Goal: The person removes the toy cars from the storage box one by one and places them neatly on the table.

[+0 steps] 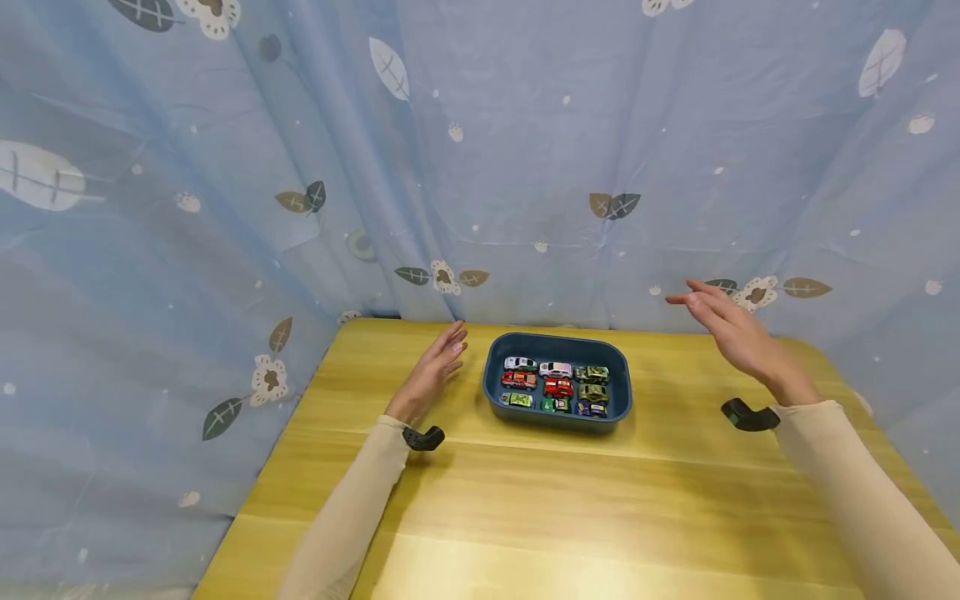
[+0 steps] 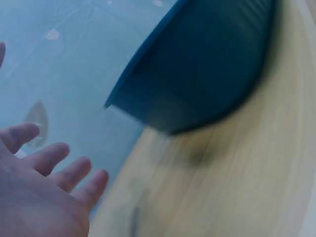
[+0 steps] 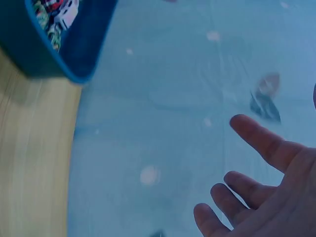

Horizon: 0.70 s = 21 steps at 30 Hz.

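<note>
A dark blue plastic bin stands near the back edge of the table, with several small toy cars in rows on its floor. Just left of the bin, my left hand is held up with fingers extended and nothing in it. My right hand hovers farther off to the right, higher up, its fingers straight and holding nothing. In the left wrist view the bin's outer wall rises beyond the spread fingers. The right wrist view catches a corner of the bin with some cars inside.
The yellow wood-grain table extends toward me and to both sides of the bin. A blue curtain with leaf and flower prints hangs behind the table and along its left side. Black cameras are strapped to both wrists.
</note>
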### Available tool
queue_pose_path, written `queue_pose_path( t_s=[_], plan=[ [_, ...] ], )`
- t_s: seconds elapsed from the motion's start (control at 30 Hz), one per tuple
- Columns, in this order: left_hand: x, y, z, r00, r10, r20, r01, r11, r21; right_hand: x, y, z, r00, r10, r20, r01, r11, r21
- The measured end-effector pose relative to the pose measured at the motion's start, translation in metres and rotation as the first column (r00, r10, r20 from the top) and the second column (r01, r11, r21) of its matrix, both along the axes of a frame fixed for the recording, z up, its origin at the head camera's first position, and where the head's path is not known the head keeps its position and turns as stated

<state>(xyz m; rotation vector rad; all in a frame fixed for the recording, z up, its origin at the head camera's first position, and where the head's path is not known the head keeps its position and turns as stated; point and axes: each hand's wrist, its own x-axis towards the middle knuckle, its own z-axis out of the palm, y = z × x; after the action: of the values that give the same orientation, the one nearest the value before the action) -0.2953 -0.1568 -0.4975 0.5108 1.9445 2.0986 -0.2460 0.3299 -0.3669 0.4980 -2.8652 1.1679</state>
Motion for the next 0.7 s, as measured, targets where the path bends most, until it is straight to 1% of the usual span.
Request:
queue_pose_path(
  t_s=[0.07,0.1,0.2,0.3,0.37,0.43,0.5,0.6,0.7],
  plan=[
    [-0.004,0.009,-0.007,1.000,-0.003,0.028,-0.001,0.993,0.121,-0.010,-0.016,-0.003,1.000,0.017,-0.015,-0.017,1.000,0.010],
    [-0.005,0.013,-0.011,0.999,-0.006,0.037,0.000,0.987,0.161,-0.015,-0.023,-0.006,1.000,0.021,-0.016,-0.021,1.000,0.019],
    [-0.004,0.022,-0.021,0.999,-0.013,0.041,0.004,0.973,0.229,-0.028,-0.038,-0.014,0.999,0.035,0.014,-0.035,0.999,0.027],
    [-0.001,0.033,-0.032,0.998,-0.037,0.052,0.020,0.955,0.294,-0.039,-0.047,-0.022,0.996,0.040,0.077,-0.041,0.999,0.010],
    [0.002,0.039,-0.038,0.997,-0.048,0.053,0.029,0.947,0.321,-0.047,-0.054,-0.025,0.992,0.049,0.112,-0.049,0.999,-0.008],
    [0.005,0.044,-0.042,0.998,-0.046,0.054,0.026,0.947,0.319,-0.054,-0.062,-0.028,0.987,0.065,0.147,-0.062,0.998,-0.024],
    [0.007,0.047,-0.044,0.998,-0.049,0.040,0.036,0.959,0.281,-0.060,-0.072,-0.030,0.982,0.082,0.169,-0.078,0.996,-0.034],
    [0.009,0.049,-0.045,0.999,-0.046,0.022,0.041,0.975,0.217,-0.069,-0.085,-0.033,0.979,0.093,0.183,-0.095,0.995,0.004],
    [0.008,0.051,-0.045,0.998,-0.063,0.007,0.061,0.982,0.180,-0.077,-0.100,-0.037,0.983,0.104,0.154,-0.118,0.989,0.085]
  ],
)
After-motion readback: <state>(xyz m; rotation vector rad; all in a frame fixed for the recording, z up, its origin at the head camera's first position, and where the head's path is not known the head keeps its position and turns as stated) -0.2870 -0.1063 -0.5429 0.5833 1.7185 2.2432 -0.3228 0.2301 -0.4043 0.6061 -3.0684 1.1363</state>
